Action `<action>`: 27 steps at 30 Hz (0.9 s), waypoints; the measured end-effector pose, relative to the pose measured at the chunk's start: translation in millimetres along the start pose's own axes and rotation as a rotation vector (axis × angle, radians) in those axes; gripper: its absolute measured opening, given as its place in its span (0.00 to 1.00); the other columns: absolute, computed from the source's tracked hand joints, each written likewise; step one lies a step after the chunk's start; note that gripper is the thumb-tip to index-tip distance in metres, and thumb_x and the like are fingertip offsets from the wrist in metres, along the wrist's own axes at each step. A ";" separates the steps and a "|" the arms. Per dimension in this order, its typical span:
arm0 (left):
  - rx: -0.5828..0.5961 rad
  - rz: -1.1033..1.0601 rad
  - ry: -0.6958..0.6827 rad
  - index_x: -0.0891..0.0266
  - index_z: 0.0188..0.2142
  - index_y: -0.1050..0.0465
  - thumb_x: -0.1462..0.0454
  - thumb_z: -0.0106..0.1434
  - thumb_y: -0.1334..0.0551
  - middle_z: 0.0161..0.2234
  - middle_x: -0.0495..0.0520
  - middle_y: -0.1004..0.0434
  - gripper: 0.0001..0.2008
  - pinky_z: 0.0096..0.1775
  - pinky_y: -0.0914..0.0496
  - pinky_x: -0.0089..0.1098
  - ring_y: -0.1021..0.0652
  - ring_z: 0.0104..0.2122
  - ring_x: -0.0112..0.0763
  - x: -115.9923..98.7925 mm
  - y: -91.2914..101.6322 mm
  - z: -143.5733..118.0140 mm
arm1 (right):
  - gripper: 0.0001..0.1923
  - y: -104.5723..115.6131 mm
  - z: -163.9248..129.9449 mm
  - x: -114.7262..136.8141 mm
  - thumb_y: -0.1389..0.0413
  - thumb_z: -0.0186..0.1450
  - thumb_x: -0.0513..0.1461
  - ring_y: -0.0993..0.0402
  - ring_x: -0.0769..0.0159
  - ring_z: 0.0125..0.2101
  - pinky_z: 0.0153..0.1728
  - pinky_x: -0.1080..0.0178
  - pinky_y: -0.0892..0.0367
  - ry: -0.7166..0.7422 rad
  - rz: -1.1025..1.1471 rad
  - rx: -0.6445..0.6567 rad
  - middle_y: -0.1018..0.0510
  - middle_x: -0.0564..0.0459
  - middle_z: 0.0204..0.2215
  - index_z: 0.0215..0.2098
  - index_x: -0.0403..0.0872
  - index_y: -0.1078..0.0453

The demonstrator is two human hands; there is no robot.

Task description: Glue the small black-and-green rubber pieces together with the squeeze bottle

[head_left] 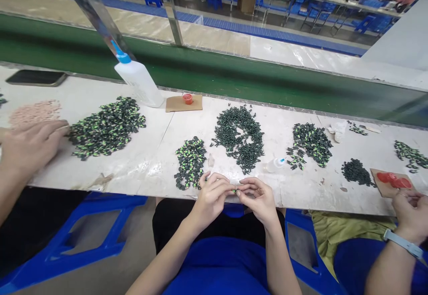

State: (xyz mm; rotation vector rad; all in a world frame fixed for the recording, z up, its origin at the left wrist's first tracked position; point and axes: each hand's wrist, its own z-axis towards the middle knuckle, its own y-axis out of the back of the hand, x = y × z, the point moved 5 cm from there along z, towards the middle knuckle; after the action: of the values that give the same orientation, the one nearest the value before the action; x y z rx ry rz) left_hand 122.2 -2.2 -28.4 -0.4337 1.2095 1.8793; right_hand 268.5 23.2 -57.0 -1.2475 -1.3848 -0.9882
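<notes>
Fingers (222,188) on tiny piece (234,191), slim rods (255,136) beyond

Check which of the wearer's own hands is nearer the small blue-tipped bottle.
Right. The right hand is just on the wearer's side of the small blue-tipped bottle, slightly to its left; the left hand is farther left, beyond the right hand.

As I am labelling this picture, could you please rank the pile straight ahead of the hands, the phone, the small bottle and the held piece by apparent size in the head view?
1. Pile
2. Phone
3. Small bottle
4. Held piece, partly covered, so its full size is unsure
</notes>
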 end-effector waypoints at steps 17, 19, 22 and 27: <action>-0.175 0.309 0.144 0.54 0.40 0.27 0.65 0.65 0.42 0.37 0.52 0.18 0.07 0.57 0.54 0.53 0.24 0.45 0.41 33.3 30.8 7.7 | 0.20 118.7 -9.1 30.8 0.40 0.56 0.49 0.25 0.56 0.41 0.45 0.48 0.30 0.294 -0.528 -0.742 0.22 0.43 0.42 0.41 0.45 0.26; -0.231 0.367 0.178 0.54 0.38 0.26 0.65 0.65 0.42 0.37 0.52 0.18 0.06 0.55 0.54 0.53 0.25 0.45 0.42 42.3 40.2 11.7 | 0.23 111.1 -5.8 35.3 0.40 0.56 0.49 0.28 0.53 0.46 0.46 0.49 0.30 0.380 -0.588 -0.747 0.24 0.42 0.46 0.45 0.45 0.28; -0.232 0.414 0.171 0.54 0.35 0.25 0.67 0.65 0.43 0.37 0.52 0.19 0.08 0.54 0.52 0.53 0.26 0.46 0.43 51.1 43.8 20.1 | 0.29 92.5 3.3 31.2 0.39 0.55 0.51 0.34 0.51 0.50 0.44 0.50 0.31 0.420 -0.676 -0.653 0.26 0.41 0.47 0.50 0.45 0.31; -0.022 0.465 0.133 0.53 0.35 0.24 0.75 0.61 0.46 0.37 0.53 0.20 0.17 0.51 0.50 0.55 0.31 0.49 0.47 63.7 33.9 32.1 | 0.30 80.0 19.9 14.1 0.42 0.56 0.54 0.38 0.50 0.49 0.48 0.46 0.37 0.388 -0.755 -0.548 0.27 0.42 0.45 0.50 0.46 0.33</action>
State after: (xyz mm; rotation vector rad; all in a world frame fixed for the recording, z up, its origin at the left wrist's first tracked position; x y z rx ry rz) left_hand 62.4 48.9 -35.9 -0.3087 1.4743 2.2856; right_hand 345.0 56.3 -50.2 -0.8072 -1.3218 -2.1194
